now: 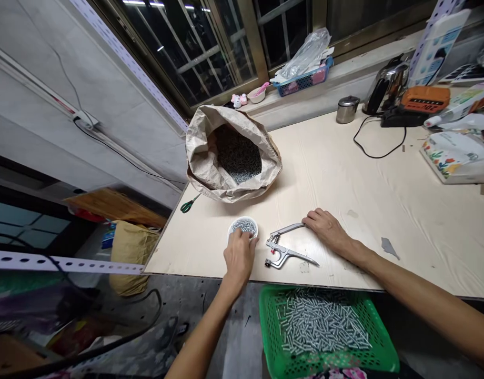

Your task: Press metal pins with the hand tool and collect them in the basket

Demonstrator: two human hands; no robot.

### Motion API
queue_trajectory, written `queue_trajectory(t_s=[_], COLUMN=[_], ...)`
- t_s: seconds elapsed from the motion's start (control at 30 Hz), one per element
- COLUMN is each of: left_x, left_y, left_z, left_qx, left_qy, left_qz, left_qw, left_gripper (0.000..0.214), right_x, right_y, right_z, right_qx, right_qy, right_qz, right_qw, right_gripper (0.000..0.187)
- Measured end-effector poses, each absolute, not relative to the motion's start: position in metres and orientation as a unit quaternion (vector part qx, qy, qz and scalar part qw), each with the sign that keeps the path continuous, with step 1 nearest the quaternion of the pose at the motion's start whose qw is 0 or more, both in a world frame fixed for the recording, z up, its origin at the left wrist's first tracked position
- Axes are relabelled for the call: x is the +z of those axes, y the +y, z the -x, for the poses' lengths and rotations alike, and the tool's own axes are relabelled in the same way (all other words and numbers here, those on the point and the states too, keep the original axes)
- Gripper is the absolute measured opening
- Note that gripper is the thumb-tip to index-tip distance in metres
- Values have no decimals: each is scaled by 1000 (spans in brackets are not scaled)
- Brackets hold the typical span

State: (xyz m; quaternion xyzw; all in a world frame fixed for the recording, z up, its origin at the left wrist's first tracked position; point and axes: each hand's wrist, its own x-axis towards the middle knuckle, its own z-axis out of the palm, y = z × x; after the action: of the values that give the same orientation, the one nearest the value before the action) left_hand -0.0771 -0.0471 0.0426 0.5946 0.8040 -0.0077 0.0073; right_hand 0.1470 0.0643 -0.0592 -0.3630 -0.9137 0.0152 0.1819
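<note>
My left hand (239,256) reaches into a small white bowl (243,227) of little metal parts near the table's front edge, with its fingers curled over the rim. What they pinch is hidden. My right hand (326,228) rests on the upper handle of silver hand pliers (285,246) that lie flat on the pale wooden table (364,210), its fingers closed lightly on the handle's end. Below the table edge a green plastic basket (380,358) holds many small silvery tubes.
A rolled-down paper sack (234,158) of dark small parts stands behind the bowl. Green-handled scissors (190,203) lie to its left. At the back right are a kettle (386,84), a steel cup (348,109), a black cord (378,152) and boxes (459,158).
</note>
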Motion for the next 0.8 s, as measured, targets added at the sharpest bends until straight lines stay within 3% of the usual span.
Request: queue_trajectory(t_s=[0.3, 0.53, 0.7, 0.8], left_x=[31, 27, 31, 34], left_y=[-22, -15, -13, -24], left_z=[99, 107, 113, 111], left_qx=[-37, -12, 113, 249], left_qy=[805, 799, 785, 784], left_qz=[-587, -597, -600, -527], left_qw=[73, 63, 105, 213], left_gripper=[27, 22, 13, 6], right_x=[-60, -62, -57, -46], right_y=[64, 63, 59, 42], right_z=[-147, -146, -146, -145], right_qx=[5, 4, 11, 27], right_qy=[-915, -913, -904, -893], right_qz=[362, 364, 378, 388], right_qw=[181, 185, 200, 226], right_gripper=[22, 20, 16, 18])
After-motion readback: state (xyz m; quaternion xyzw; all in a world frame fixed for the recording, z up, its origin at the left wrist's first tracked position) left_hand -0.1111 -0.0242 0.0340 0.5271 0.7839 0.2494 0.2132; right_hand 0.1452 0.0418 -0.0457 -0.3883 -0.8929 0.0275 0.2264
